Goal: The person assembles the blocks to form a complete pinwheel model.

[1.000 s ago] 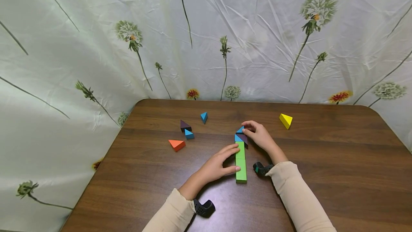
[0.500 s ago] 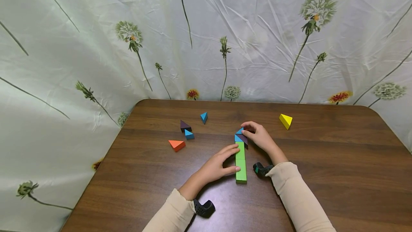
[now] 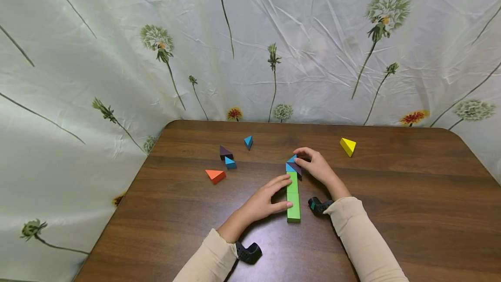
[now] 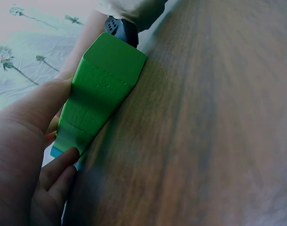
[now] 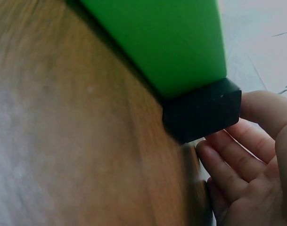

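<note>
Two green blocks [image 3: 293, 210] lie end to end in a row on the table. My left hand [image 3: 263, 201] rests along their left side, thumb on the nearer block and fingertips on the farther one, fingers spread. Beyond them, a blue triangular block [image 3: 289, 168] sits against a dark purple triangular block [image 3: 296, 169]. At the row's far end, my right hand [image 3: 316, 166] pinches another blue triangular block [image 3: 292, 159] between thumb and fingers. In the right wrist view, the purple block [image 5: 204, 110] juts past the green one [image 5: 167, 42] and hides the pinched block.
Left of the row lie an orange triangular block [image 3: 215, 176], a purple one [image 3: 225, 153] and two blue ones, one nearer [image 3: 230, 162] and one farther back [image 3: 248, 142]. A yellow triangular block [image 3: 347, 146] lies at the back right. A flower-printed curtain [image 3: 313, 55] hangs behind the table.
Since the first frame, my right hand and the blue triangular block at the row's end have come slightly nearer to the row. My left hand has stayed in place.
</note>
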Motion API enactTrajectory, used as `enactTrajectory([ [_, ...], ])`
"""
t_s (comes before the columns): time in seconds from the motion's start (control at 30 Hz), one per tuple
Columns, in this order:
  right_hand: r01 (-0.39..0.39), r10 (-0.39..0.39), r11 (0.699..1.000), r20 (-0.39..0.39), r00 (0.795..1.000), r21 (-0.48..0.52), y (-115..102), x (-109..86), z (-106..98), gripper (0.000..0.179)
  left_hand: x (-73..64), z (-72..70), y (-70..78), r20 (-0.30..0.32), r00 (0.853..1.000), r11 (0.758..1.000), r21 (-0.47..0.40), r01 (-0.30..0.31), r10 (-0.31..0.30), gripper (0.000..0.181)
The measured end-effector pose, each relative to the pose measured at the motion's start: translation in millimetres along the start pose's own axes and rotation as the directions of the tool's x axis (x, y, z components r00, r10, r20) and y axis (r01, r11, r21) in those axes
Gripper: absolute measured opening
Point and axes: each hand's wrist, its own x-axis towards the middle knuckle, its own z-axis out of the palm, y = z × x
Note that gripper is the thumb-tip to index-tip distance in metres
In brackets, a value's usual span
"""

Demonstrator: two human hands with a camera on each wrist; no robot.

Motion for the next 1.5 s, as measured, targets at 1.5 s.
enactTrajectory([
  [1.5,0.149,-0.172,0.984,-0.302,0.938,-0.097,-16.7,-17.9,-58.9,0.055,-0.8,1.0,-0.2,-0.007,1.000,1.000,0.014,-0.007,0.007,0.060],
])
